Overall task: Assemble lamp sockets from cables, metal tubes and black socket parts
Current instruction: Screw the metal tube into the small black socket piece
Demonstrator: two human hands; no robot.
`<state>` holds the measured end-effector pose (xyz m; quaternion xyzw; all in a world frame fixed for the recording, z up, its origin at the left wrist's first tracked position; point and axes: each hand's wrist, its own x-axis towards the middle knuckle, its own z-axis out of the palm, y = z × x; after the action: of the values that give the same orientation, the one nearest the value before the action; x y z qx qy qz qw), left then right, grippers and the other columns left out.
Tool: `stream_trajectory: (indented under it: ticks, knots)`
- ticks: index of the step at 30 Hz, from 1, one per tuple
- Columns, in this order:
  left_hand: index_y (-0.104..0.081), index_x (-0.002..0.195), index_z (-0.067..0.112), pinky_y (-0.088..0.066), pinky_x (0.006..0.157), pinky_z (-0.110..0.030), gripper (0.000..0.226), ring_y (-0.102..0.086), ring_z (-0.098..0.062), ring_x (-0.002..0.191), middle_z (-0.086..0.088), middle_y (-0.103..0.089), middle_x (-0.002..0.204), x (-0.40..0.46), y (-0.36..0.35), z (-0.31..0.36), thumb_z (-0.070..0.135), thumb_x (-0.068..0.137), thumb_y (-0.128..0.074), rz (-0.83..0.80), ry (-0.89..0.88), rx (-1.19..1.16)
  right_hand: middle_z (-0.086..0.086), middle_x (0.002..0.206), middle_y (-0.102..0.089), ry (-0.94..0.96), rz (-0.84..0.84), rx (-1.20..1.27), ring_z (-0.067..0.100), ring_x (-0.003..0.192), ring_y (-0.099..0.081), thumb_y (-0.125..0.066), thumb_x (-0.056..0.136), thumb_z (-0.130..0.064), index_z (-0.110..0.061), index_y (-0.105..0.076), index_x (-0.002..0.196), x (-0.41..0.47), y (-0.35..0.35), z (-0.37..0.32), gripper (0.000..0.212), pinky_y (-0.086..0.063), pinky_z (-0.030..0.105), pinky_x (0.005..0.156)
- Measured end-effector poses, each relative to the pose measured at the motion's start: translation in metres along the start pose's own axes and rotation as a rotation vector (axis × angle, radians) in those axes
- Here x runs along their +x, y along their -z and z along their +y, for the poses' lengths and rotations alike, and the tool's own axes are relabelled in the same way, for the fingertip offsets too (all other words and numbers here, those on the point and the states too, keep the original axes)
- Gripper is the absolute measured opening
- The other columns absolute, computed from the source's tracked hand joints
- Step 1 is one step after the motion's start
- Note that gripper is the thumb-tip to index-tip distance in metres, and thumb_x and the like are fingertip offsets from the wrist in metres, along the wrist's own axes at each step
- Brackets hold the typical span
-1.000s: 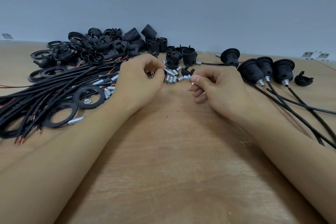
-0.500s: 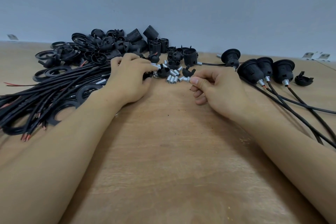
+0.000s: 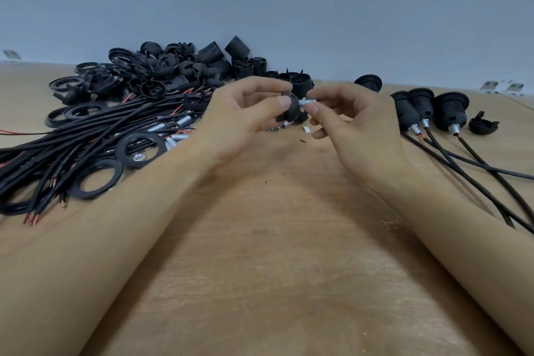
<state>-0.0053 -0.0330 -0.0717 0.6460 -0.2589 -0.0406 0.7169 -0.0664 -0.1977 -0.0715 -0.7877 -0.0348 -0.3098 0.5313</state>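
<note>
The left hand (image 3: 245, 115) holds a black socket cap (image 3: 290, 108) raised above the desk (image 3: 274, 240), thumb on its near side and fingers curled over the far side, so the cap's small end faces right. The right hand (image 3: 346, 121) pinches a short metal tube (image 3: 308, 102) between thumb and forefinger and sets its end against that small end; the other fingers hang loosely curled. Held this way, the two parts line up end to end, which suits pushing or threading the tube into the cap's hole. Whether the tube has entered yet cannot be told.

Spare metal tubes (image 3: 278, 128) lie on the desk just beneath the hands, within easy reach. On the left lies a bundle of black cables (image 3: 86, 136) with bared copper ends, a few black rings (image 3: 95, 179) among them, and farther back a heap of black socket parts (image 3: 173, 69). On the right stand three finished sockets (image 3: 433, 110) with tubes and cables already fitted, set apart from the loose stock, and a lone cap (image 3: 483, 126) beside them.
</note>
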Motion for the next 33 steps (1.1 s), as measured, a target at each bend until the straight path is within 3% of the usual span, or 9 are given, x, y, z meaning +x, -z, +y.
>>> stream_trajectory:
  ticks: [4,7,13,21,24,26,28,30,33]
  knots:
    - [-0.068,0.11,0.003,-0.058,0.087,-0.034,0.019,-0.071,-0.025,0.095,-0.013,-0.074,0.099,0.0007,0.0021,0.0002,0.001,0.094,-0.058,-0.054,0.103,-0.206,0.009,0.086,-0.071,-0.007,-0.036,0.043,0.016,0.074,-0.068,-0.069,0.088,-0.003,-0.014,-0.072,0.094,0.0018,0.0023,0.001,0.013,-0.057,0.023,0.064]
    - [-0.068,0.111,0.003,-0.056,0.094,-0.038,0.02,-0.07,-0.028,0.098,-0.013,-0.074,0.102,-0.0018,0.002,-0.0029,0.004,0.096,-0.055,-0.072,0.159,-0.269,0.011,0.087,-0.072,0.016,-0.091,0.072,0.019,0.072,-0.069,-0.068,0.088,-0.001,-0.008,-0.073,0.096,0.0015,0.0033,0.0016,0.012,-0.058,0.027,0.065]
    - [-0.067,0.113,0.002,-0.055,0.096,-0.038,0.03,-0.07,-0.028,0.103,-0.013,-0.074,0.106,-0.0021,0.0024,-0.0044,0.01,0.084,-0.064,-0.113,0.156,-0.309,-0.004,0.065,-0.069,0.016,-0.075,0.039,0.014,0.061,-0.068,-0.068,0.092,-0.015,-0.019,-0.071,0.083,0.001,0.0056,0.0047,0.011,-0.057,0.026,0.059]
    - [-0.069,0.111,0.001,-0.054,0.091,-0.032,0.033,-0.068,-0.031,0.108,-0.018,-0.072,0.11,-0.0026,-0.0001,-0.0065,0.003,0.079,-0.066,-0.128,0.105,-0.325,-0.003,0.044,-0.052,-0.225,-0.153,-0.008,0.015,0.041,-0.054,-0.047,0.1,-0.049,-0.013,-0.055,0.058,-0.0018,0.0003,0.0031,0.056,-0.047,0.028,0.042]
    - [-0.068,0.113,0.0,-0.055,0.089,-0.031,0.028,-0.069,-0.03,0.107,-0.019,-0.072,0.11,-0.0013,0.001,-0.0058,-0.001,0.086,-0.062,-0.082,0.114,-0.312,-0.002,0.053,-0.058,-0.191,-0.146,-0.044,0.013,0.045,-0.057,-0.046,0.097,-0.056,-0.012,-0.06,0.075,-0.0013,0.0009,0.0019,0.051,-0.048,0.029,0.043]
    - [-0.067,0.114,0.0,-0.056,0.088,-0.031,0.026,-0.07,-0.028,0.104,-0.016,-0.074,0.106,-0.0002,0.0021,-0.0054,-0.002,0.089,-0.06,-0.061,0.114,-0.299,0.0,0.068,-0.062,-0.075,-0.178,-0.115,0.019,0.055,-0.06,-0.052,0.098,-0.045,-0.014,-0.059,0.092,-0.0012,0.0026,0.0022,0.032,-0.051,0.036,0.048]
    - [-0.067,0.113,0.0,-0.055,0.089,-0.031,0.025,-0.069,-0.029,0.105,-0.015,-0.074,0.105,-0.0013,0.002,-0.0055,-0.002,0.089,-0.06,-0.07,0.109,-0.288,0.001,0.07,-0.061,-0.026,-0.225,-0.141,0.026,0.062,-0.059,-0.051,0.101,-0.032,-0.009,-0.056,0.094,-0.0017,0.0032,0.0033,0.024,-0.051,0.039,0.05]
    - [-0.067,0.112,0.001,-0.055,0.091,-0.032,0.025,-0.069,-0.031,0.107,-0.017,-0.073,0.107,-0.0026,0.001,-0.0051,-0.002,0.088,-0.06,-0.098,0.105,-0.285,0.0,0.06,-0.057,-0.054,-0.211,-0.119,0.018,0.05,-0.054,-0.044,0.104,-0.034,-0.003,-0.054,0.082,-0.002,0.0022,0.0041,0.039,-0.046,0.031,0.044]
    - [-0.068,0.113,0.001,-0.055,0.091,-0.032,0.025,-0.069,-0.031,0.107,-0.018,-0.073,0.108,-0.0025,-0.0005,-0.0041,-0.001,0.089,-0.06,-0.108,0.101,-0.291,0.0,0.05,-0.058,-0.108,-0.173,-0.126,0.01,0.044,-0.054,-0.037,0.101,-0.053,-0.009,-0.056,0.071,-0.0016,0.0032,0.0031,0.056,-0.041,0.025,0.048]
